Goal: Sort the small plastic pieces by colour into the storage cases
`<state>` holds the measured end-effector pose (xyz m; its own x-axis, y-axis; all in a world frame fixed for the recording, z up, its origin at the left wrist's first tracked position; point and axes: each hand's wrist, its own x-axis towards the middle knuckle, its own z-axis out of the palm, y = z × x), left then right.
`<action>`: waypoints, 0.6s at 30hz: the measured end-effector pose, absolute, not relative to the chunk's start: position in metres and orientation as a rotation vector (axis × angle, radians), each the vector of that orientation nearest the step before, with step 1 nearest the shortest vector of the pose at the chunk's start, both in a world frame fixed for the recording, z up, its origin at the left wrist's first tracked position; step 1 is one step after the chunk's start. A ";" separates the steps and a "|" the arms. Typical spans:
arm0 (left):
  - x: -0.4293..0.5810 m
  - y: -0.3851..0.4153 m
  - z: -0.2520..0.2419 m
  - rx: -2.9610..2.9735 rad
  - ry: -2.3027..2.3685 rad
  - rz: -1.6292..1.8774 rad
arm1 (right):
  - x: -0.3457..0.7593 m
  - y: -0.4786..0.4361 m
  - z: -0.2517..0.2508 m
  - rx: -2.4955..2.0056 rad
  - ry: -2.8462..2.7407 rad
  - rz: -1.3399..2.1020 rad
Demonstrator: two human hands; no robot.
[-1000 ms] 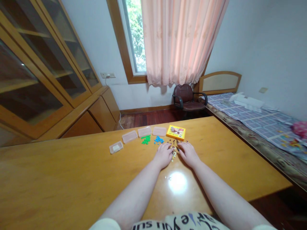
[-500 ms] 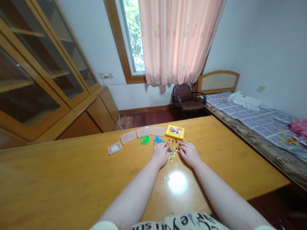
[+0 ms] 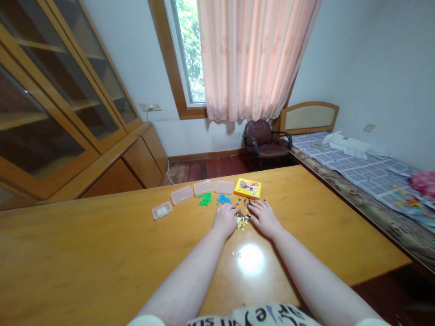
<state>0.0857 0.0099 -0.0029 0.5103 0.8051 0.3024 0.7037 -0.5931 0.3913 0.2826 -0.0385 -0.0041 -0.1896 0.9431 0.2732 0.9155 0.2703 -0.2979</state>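
Observation:
Both my hands rest palm down on the wooden table (image 3: pixel 84 253), on either side of a small heap of dark and yellow pieces (image 3: pixel 242 219). My left hand (image 3: pixel 224 218) lies flat with fingers spread, touching the heap's left edge. On the heap's right, my right hand (image 3: pixel 262 214) also lies flat, its fingertips near a yellow box (image 3: pixel 248 188). A blue pile (image 3: pixel 222 198) and a green pile (image 3: pixel 205 199) of small pieces lie just beyond my left hand.
Three clear lidded boxes (image 3: pixel 203 187) stand in a row behind the piles, with a smaller one (image 3: pixel 161 210) to the left. A glass-fronted cabinet (image 3: pixel 64 113) fills the left. An office chair (image 3: pixel 265 140) and a bed (image 3: pixel 367 172) stand beyond the table.
Both hands have slid slightly to the left and closer around the heap. The camera view shifted a little.

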 end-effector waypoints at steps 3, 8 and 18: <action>0.085 0.011 -0.003 2.529 1.333 0.664 | 0.286 -0.041 -0.004 -1.591 -2.173 0.093; 0.083 0.011 -0.001 2.512 1.348 0.693 | 0.284 -0.047 0.002 -1.491 -2.252 0.126; 0.083 0.012 0.003 2.434 1.409 0.632 | 0.271 -0.040 0.001 -1.722 -2.314 0.106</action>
